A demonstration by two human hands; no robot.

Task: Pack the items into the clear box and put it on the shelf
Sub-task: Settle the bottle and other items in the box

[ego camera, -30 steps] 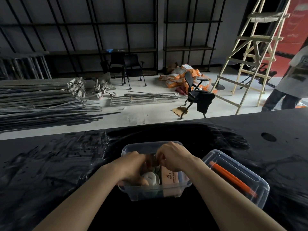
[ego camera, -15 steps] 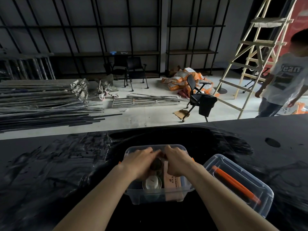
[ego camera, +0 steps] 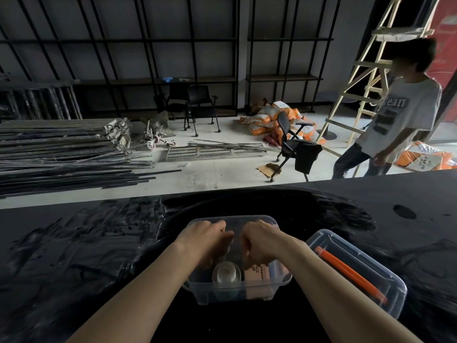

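Presently we note the black bench, glossy and smeared, carrying the clear box at its near edge. Its lid lies upturned just beside it on the right, with an orange pen-like item resting in it. The shelf stands well apart across a floor strewn with metal rods; a second person stands near a ladder.

Both hands are down inside the box. The left hand and right hand are curled close together over something between them; we cannot tell what either grip has hold of, nor how tightly. A round white item and a printed carton sit in the box's near half.

Risks, in our judgement: the box may skid on the slick bench under downward pressure; the orange item may be forgotten in the lid; overfilled contents may stop the lid seating; floor clutter threatens the carry.
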